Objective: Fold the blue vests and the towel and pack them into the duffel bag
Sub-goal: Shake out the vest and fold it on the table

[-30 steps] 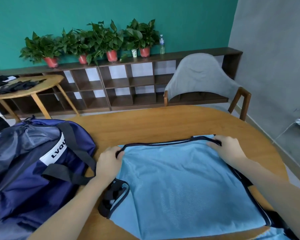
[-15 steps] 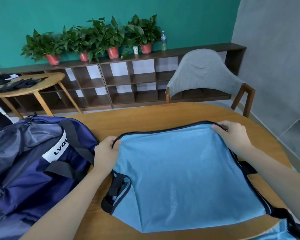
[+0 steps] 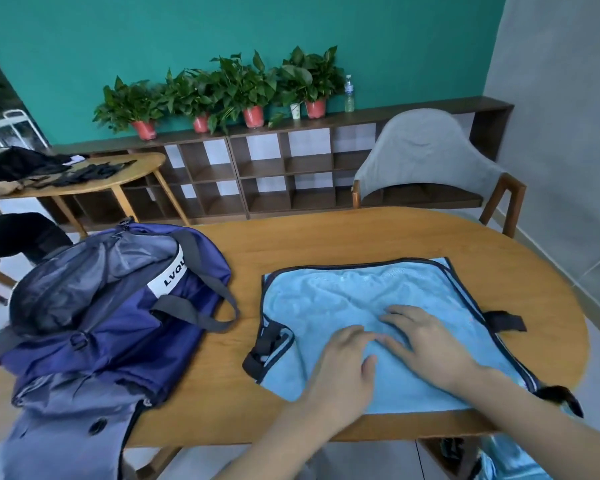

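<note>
We press blue vest flat, left hand and right hand side by side, fingers straight. Rub out bumps before next fold.

The vest is light blue with a fine mesh-like texture, edged all round in dark navy piping, and carries black straps at its sides. The duffel bag is deep navy blue with a grey lining, grey handles and a white band printed with black letters. The table is warm honey-brown wood with visible grain. Behind it, the wall is plain teal, the shelf unit dark brown, and the chair grey on a brown frame. The plants are green in red pots. The heap on the side table looks black, perhaps cloth.
</note>
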`<action>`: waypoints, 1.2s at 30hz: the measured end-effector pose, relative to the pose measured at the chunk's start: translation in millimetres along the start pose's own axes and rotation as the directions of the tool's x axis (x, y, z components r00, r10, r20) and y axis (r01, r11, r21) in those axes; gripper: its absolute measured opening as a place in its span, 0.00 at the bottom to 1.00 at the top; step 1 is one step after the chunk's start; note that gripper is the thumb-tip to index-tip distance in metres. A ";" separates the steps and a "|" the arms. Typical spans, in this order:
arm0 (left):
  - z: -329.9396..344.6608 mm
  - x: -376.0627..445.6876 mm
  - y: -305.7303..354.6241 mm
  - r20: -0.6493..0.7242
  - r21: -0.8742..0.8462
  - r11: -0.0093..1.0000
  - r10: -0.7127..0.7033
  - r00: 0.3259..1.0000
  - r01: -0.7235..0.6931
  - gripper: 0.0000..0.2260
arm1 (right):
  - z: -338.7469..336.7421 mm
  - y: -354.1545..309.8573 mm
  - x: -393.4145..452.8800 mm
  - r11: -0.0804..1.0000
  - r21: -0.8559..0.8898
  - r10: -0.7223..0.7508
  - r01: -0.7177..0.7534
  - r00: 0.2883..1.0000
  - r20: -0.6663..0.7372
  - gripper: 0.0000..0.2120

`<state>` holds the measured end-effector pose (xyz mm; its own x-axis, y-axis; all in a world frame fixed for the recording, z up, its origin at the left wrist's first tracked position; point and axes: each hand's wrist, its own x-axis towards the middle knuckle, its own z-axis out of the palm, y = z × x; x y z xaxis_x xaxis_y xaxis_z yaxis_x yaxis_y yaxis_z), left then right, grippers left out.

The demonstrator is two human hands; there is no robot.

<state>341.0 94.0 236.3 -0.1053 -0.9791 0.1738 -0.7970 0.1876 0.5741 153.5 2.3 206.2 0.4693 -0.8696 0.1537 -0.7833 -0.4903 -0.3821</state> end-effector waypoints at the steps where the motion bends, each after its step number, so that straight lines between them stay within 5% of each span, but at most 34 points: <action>1: 7.7 -3.7 -2.0 0.044 0.107 0.994 -0.038 0.998 0.033 0.19 | 3.7 2.1 -2.8 1.000 -0.019 -0.003 0.002 1.000 -0.014 0.34; 3: 9.3 -13.3 -10.2 0.078 0.298 0.944 -0.171 0.982 0.141 0.23 | 3.3 5.0 -6.5 0.999 -0.054 0.006 -0.006 1.000 -0.016 0.35; 7: -2.8 -48.4 -18.2 0.105 0.361 0.855 -0.433 0.895 0.372 0.34 | -1.2 5.8 -7.0 0.989 -0.129 0.078 -0.068 0.994 0.078 0.35; 10: -8.5 -70.0 -24.7 0.040 0.436 0.786 -0.503 0.863 0.439 0.39 | -2.6 1.9 -8.2 0.984 -0.138 0.125 -0.110 0.987 0.104 0.35; 23: -20.1 -58.5 -39.9 0.013 0.384 0.809 -0.486 0.874 0.445 0.40 | -0.4 -2.2 -6.2 0.937 -0.256 0.279 -0.237 0.950 0.142 0.42; 28: -39.4 6.3 -79.6 0.141 0.446 0.865 -0.320 0.937 0.228 0.36 | -10.3 -12.5 -6.6 0.810 -0.436 0.455 -0.391 0.889 0.047 0.45; 33: -67.5 57.4 -109.1 0.024 0.644 0.752 -0.208 0.978 0.144 0.23 | -39.2 -15.8 3.8 0.771 -0.565 0.251 -0.294 0.956 -0.155 0.32; 36: -51.2 62.7 -92.8 -0.091 0.515 0.835 -0.169 0.981 0.192 0.22 | -38.5 6.4 13.9 0.860 -0.501 0.061 -0.096 0.994 -0.086 0.25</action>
<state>438.9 19.3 234.9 0.0855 -0.9855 0.1465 -0.9924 -0.0712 0.1005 139.3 -15.2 241.0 0.3840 -0.8996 0.2078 -0.9230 -0.3678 0.1134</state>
